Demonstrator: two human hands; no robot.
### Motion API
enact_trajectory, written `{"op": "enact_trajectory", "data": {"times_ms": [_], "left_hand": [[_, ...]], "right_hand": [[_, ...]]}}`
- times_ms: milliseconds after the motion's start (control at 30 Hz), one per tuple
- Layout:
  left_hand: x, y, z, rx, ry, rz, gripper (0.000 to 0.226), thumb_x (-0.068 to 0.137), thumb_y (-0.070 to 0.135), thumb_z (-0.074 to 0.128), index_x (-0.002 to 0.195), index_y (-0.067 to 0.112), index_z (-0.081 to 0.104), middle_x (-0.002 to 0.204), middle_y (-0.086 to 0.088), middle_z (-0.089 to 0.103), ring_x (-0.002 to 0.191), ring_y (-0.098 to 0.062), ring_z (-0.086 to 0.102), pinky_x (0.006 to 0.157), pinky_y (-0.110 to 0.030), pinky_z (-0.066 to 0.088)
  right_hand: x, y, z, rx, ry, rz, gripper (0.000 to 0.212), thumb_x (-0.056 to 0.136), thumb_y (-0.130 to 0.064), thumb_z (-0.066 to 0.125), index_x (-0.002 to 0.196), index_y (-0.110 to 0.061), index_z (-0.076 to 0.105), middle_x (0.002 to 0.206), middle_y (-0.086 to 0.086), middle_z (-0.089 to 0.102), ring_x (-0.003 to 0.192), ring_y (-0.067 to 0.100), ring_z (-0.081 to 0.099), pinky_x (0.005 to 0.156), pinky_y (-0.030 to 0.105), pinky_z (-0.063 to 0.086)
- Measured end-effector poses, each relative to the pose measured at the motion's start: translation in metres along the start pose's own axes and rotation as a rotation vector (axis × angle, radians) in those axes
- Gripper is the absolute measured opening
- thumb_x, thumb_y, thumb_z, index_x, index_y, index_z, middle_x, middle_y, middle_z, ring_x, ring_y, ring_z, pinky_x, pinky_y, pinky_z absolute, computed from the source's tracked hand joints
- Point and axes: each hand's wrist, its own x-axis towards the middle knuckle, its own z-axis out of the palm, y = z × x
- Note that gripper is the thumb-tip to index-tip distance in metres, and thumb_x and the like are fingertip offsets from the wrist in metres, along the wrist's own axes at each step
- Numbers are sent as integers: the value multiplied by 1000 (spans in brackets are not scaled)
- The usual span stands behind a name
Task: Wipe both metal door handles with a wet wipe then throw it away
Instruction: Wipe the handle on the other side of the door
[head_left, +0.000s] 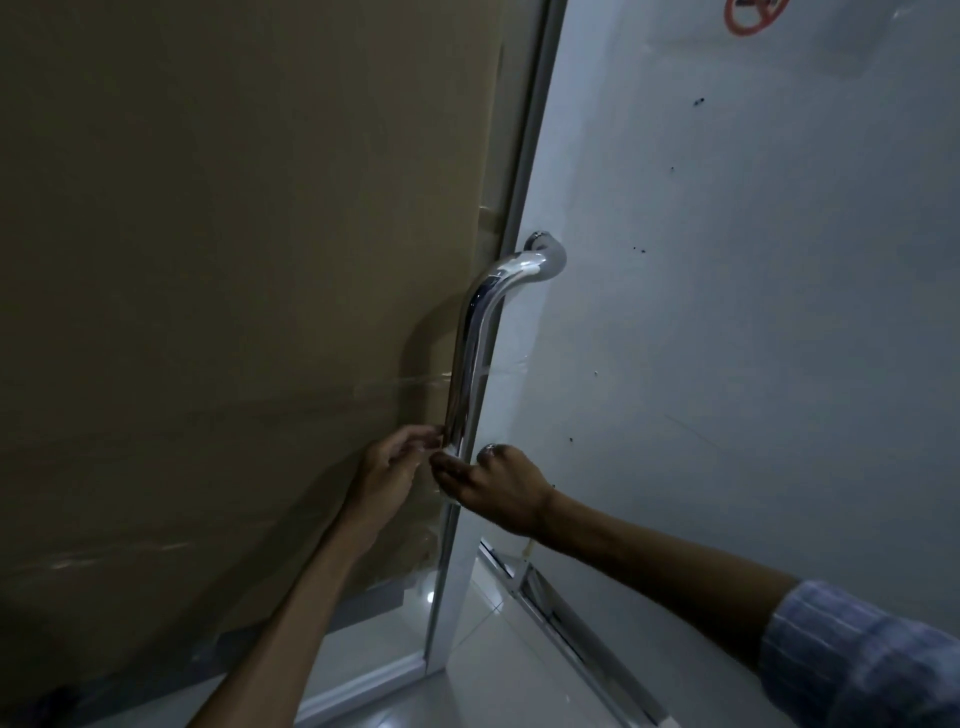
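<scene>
A brown paper-covered panel (208, 312) fills the left side, and a pale door (727, 312) with a red sign (753, 15) at its top edge fills the right. A shiny metal handle (472, 353) stands off the door's left edge, its long axis running nearly upright, leaning slightly right toward the top, where it bends into a round mount. The right hand (498, 488), on a bare forearm with a striped sleeve (857, 649), curls its fingers round the handle's lower end. The left hand (389, 467) sits just left of the bar, fingertips bunched against it; whether it pinches a wipe cannot be told. Tiled floor (467, 686) shows below.
</scene>
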Motion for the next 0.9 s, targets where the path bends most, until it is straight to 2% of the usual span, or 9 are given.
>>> {"op": "enact_trajectory", "data": {"times_ms": [67,133,200,300,400,533,600,700,900], "left_hand": [[-1,-7,1,6,-9,-13,38,106,4,50,109,36,71,99,26,77,103,11,68,83,-10,50],[-1,-12,-1,24,-20,-27,40,106,4,50,109,39,70,101,24,77,108,9,67,86,-11,50],[-2,-15,-4,76,-43,-20,41,107,7,50,111,43,70,110,21,75,112,7,66,93,-18,50],[-7,-15,-9,156,-47,56,42,105,4,52,114,41,69,115,19,72,106,13,63,89,-13,48],[-9,-12,-7,145,9,123,34,103,3,57,122,29,66,115,15,68,99,14,62,79,-4,47],[-3,-10,9,85,33,122,35,98,8,68,120,35,61,112,4,68,99,-7,65,82,-21,54],[-4,-8,23,68,25,117,38,98,11,70,115,42,57,109,8,67,96,-7,64,80,-23,52],[-7,-8,39,57,43,122,30,99,18,70,116,38,57,108,11,67,95,-3,64,80,-24,53],[-5,-16,41,102,88,139,16,99,23,71,113,23,64,96,7,71,82,-1,67,70,-21,53]], "right_hand": [[3,-12,10,23,-55,-33,52,96,-7,22,138,-9,53,144,16,49,66,28,67,61,41,52],[6,-23,23,30,-119,-48,36,101,-10,38,130,-11,58,140,14,53,61,21,63,56,37,51],[8,-31,34,52,-173,-17,19,97,-17,63,116,-17,66,125,5,64,49,13,51,46,30,38],[7,-45,48,276,-149,185,20,94,-18,66,113,-24,70,103,-1,73,60,19,64,49,31,45],[-10,-73,47,954,8,665,21,96,-32,55,107,-33,73,92,-6,75,73,13,69,62,32,56],[-8,-116,38,2346,-12,1752,16,96,-14,65,82,-17,71,72,4,62,40,11,44,39,19,39],[-1,-117,54,2681,37,2087,21,97,-11,66,77,-10,61,61,6,56,31,7,42,33,15,38],[16,-112,63,3019,139,2000,32,95,-7,68,68,-9,52,46,4,51,26,9,44,30,17,40],[44,-111,52,3509,675,1429,24,94,-1,63,73,-11,67,49,-3,50,31,4,36,35,10,32]]}}
